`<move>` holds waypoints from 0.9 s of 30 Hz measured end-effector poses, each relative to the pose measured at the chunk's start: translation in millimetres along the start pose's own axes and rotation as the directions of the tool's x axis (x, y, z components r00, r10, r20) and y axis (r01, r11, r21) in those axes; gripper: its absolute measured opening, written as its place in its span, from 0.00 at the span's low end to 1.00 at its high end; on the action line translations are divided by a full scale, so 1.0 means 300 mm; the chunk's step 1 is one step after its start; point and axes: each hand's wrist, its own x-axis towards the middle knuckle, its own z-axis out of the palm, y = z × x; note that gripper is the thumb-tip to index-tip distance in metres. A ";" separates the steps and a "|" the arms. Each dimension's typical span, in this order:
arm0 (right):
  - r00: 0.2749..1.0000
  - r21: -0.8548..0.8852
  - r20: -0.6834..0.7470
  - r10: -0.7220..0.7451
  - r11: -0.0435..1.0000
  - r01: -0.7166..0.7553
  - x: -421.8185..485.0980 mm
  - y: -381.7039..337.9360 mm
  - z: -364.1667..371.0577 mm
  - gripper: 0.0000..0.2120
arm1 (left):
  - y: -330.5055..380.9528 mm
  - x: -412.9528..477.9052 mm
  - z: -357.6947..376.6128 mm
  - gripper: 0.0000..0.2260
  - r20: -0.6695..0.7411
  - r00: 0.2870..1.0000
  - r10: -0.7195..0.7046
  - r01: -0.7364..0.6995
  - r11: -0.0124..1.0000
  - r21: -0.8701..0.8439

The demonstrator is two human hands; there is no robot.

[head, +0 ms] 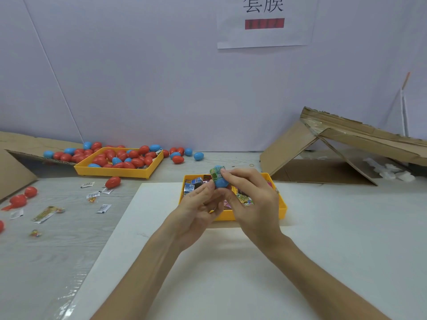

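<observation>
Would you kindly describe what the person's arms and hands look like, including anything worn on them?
Both forearms are bare as far as the picture shows them, with no sleeves in view. The left hand and the right hand wear no gloves, and neither wrist carries a watch or bracelet. No ring, tape or marking can be made out on the fingers.

Left hand [198,204] and right hand [251,199]: bare, slender fingers. Rearward of the grip, both forearms [147,262] are uncovered to the frame edge.
</observation>
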 end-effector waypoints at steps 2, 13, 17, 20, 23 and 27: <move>1.000 0.009 -0.019 0.006 1.000 -0.006 -0.004 -0.001 0.001 0.17 | -0.004 0.001 0.000 0.11 -0.005 1.000 0.001 -0.001 1.000 -0.001; 0.995 0.108 0.040 0.091 0.990 -0.095 -0.011 -0.005 0.012 0.17 | -0.005 0.002 0.003 0.13 0.014 1.000 0.025 -0.024 0.999 -0.025; 0.990 0.050 0.100 0.095 0.994 -0.100 -0.003 -0.006 0.013 0.22 | -0.001 0.000 0.001 0.20 0.047 0.998 0.046 -0.044 0.999 -0.025; 0.993 -0.009 0.098 0.060 0.998 -0.059 0.002 0.000 0.001 0.25 | 0.001 0.001 -0.002 0.25 0.029 0.998 0.054 -0.054 0.999 0.001; 0.990 -0.041 0.138 -0.002 0.999 0.007 0.007 0.002 -0.006 0.22 | 0.001 -0.002 0.002 0.23 0.062 0.996 0.061 -0.064 0.997 0.037; 0.988 -0.025 0.151 -0.011 1.000 0.015 0.006 -0.007 -0.008 0.19 | 0.003 -0.004 0.001 0.24 0.075 0.996 0.051 -0.054 0.998 0.032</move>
